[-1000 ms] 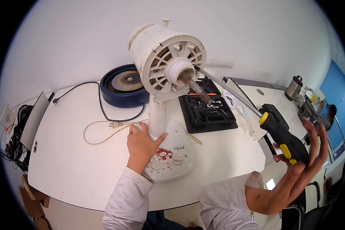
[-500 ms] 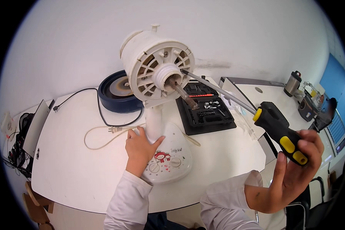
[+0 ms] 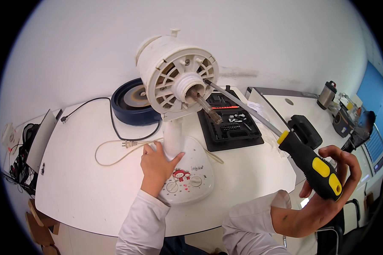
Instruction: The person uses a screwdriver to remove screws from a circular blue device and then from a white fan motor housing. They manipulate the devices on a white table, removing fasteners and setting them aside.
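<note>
A white fan motor housing (image 3: pixel 157 61) with a slotted round front and a protruding threaded shaft (image 3: pixel 209 110) tops a column on a white base (image 3: pixel 191 170) with printed figures and two knobs. My left hand (image 3: pixel 157 168) grips the base beside the column, fingers bent, thumb stretched toward the column. My right hand (image 3: pixel 323 199), at the lower right, holds the black-and-yellow handle of a long screwdriver (image 3: pixel 306 161). The screwdriver's metal shank slants up-left to the housing front, right of the shaft; whether its tip is seated cannot be told.
A blue round appliance (image 3: pixel 132 114), cables, an open black tool case (image 3: pixel 230 136) and a plastic bag surround the fan. The right table (image 3: pixel 281 106) holds a steel flask (image 3: pixel 327 93) and a closed case (image 3: pixel 304 129). Another person (image 3: pixel 361 131) is beyond. Cables pile at left.
The screwdriver handle has swung downward, and my right fingers have shifted around its end. The fan appears slightly lower and left than a second ago; my left hand stays on the base.
</note>
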`<state>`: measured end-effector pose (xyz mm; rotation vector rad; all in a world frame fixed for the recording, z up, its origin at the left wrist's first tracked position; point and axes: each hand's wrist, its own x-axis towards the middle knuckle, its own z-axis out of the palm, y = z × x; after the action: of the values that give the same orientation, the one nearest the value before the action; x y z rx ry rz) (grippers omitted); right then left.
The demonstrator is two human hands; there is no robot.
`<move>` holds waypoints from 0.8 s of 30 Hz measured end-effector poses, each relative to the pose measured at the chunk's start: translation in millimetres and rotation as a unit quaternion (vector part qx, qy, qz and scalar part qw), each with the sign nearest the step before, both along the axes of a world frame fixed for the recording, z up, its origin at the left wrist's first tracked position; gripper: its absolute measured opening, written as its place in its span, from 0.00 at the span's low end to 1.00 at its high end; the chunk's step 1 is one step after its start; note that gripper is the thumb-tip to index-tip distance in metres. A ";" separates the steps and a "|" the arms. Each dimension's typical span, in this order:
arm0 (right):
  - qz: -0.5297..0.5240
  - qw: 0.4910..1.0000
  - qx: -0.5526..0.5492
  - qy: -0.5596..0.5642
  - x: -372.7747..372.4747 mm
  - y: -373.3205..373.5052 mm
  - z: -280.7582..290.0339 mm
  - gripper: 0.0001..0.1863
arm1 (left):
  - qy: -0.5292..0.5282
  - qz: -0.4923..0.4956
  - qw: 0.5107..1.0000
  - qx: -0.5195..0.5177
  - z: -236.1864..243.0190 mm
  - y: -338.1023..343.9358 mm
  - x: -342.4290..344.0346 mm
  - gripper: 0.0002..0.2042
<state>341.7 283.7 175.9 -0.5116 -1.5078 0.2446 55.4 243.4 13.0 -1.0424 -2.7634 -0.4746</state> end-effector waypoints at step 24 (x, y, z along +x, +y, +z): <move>-0.068 0.997 -0.021 -0.028 -12.0 5.0 -5.0 0.20 | -0.026 0.020 0.999 0.008 -1.1 -5.6 1.0 0.46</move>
<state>329.7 288.7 170.9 -0.6572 -1.5173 0.1564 56.4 237.8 12.0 -0.9844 -2.8155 -0.5252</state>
